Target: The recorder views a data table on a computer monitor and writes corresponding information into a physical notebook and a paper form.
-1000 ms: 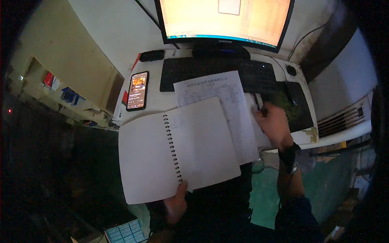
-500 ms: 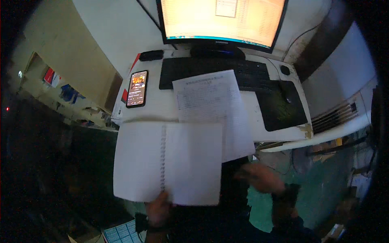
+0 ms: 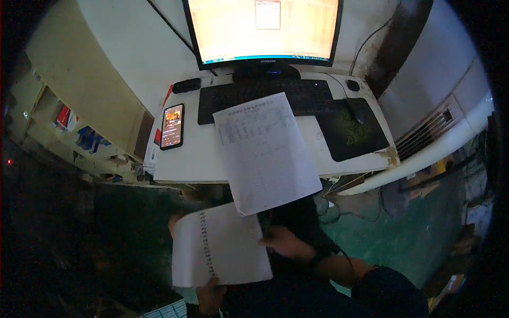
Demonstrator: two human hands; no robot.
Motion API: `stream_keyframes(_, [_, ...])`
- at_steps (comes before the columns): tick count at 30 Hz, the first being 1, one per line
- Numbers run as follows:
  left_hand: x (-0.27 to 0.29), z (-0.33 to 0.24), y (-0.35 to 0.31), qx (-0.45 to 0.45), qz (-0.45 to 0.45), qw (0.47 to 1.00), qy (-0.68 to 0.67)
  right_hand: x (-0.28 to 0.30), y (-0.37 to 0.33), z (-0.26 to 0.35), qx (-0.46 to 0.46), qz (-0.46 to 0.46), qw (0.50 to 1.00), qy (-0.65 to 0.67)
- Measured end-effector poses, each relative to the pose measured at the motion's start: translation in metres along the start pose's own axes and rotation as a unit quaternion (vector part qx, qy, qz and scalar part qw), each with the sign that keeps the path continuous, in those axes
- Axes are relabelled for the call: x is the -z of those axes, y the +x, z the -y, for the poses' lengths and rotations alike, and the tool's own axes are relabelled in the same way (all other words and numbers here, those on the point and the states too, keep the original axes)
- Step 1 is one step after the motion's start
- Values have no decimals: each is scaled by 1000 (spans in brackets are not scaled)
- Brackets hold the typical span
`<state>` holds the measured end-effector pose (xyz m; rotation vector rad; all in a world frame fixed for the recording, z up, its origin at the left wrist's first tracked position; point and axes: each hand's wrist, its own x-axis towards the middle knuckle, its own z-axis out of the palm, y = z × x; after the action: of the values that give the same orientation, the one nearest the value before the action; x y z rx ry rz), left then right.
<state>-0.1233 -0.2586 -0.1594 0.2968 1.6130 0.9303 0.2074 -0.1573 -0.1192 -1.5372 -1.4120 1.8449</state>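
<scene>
An open spiral notebook [image 3: 233,249] with blank white pages tilts over my lap, below the desk's front edge. My left hand [image 3: 211,295] grips its lower edge near the spiral binding, thumb on the page. At its right edge, the fingers of my right hand [image 3: 286,243] are closed on the page edge. A skin-coloured patch shows behind the notebook's upper left corner; I cannot make out what it is. A written sheet of paper [image 3: 268,153] lies on the desk and hangs over its front edge, its lower corner at the notebook's top.
On the white desk [image 3: 196,164] stand a lit monitor [image 3: 265,32] and a black keyboard [image 3: 207,100]. A phone [image 3: 172,126] with its screen on lies at the left. To the right, a mouse [image 3: 358,115] rests on a dark mouse pad [image 3: 352,140]. Shelving [image 3: 106,85] borders the left.
The notebook has come down off the desk's front edge toward my lap, uncovering more of the sheet. My right hand has moved left to the notebook's right edge. The view has shifted slightly.
</scene>
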Motion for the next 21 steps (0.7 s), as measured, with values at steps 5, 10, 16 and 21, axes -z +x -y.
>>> stream_keyframes(5, [-98,-61,-18,-303,217,840,393,63,-27,-68,304,-231,843,-378])
stream_keyframes(10, [-157,-48,6,-252,264,797,481,100,-21,-108,122,-287,945,-99])
stream_keyframes(16, [-186,-32,11,-159,225,887,371,130,-20,-50,0,-373,917,139])
stream_keyframes(21, [-179,-9,37,-413,234,686,551,146,-33,-59,203,-365,909,-20])
